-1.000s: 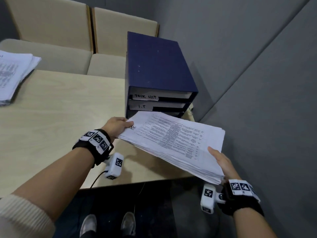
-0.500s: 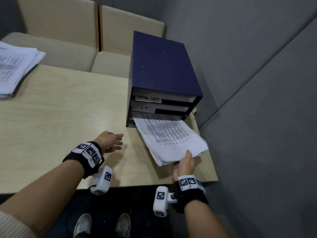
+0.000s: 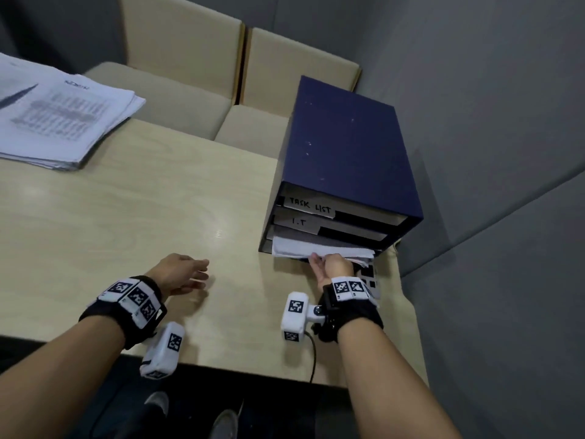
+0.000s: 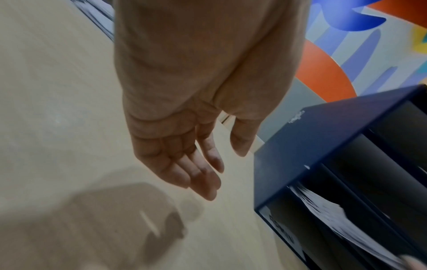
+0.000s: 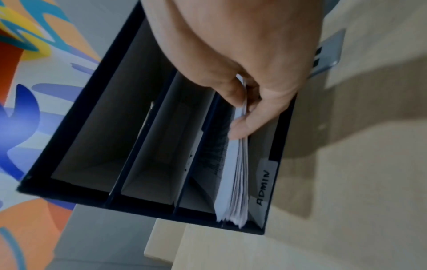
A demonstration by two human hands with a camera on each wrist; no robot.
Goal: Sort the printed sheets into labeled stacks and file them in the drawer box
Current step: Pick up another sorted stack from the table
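A dark blue drawer box [image 3: 345, 160] stands on the wooden table [image 3: 126, 217] at the right, its slots labelled TASK LIST, I.T and, at the bottom, ADMIN [image 5: 263, 188]. A stack of printed sheets [image 3: 316, 248] sits almost wholly inside the bottom slot, only its near edge [image 5: 235, 182] sticking out. My right hand [image 3: 329, 264] pinches that edge between thumb and fingers. My left hand [image 3: 183, 275] hovers just above the table left of the box, fingers [image 4: 203, 179] straight and relaxed, holding nothing. The two upper slots look empty in the right wrist view.
A second pile of printed sheets [image 3: 60, 122] lies at the table's far left. Beige seat cushions [image 3: 190, 74] stand behind the table, and grey padded walls [image 3: 490, 153] close in on the right. A marker card [image 3: 370, 277] lies on the table by my right hand.
My right hand has pushed the stack forward into the bottom slot, from held in the air to almost fully inside. My left hand let go of the sheets and drew back left.
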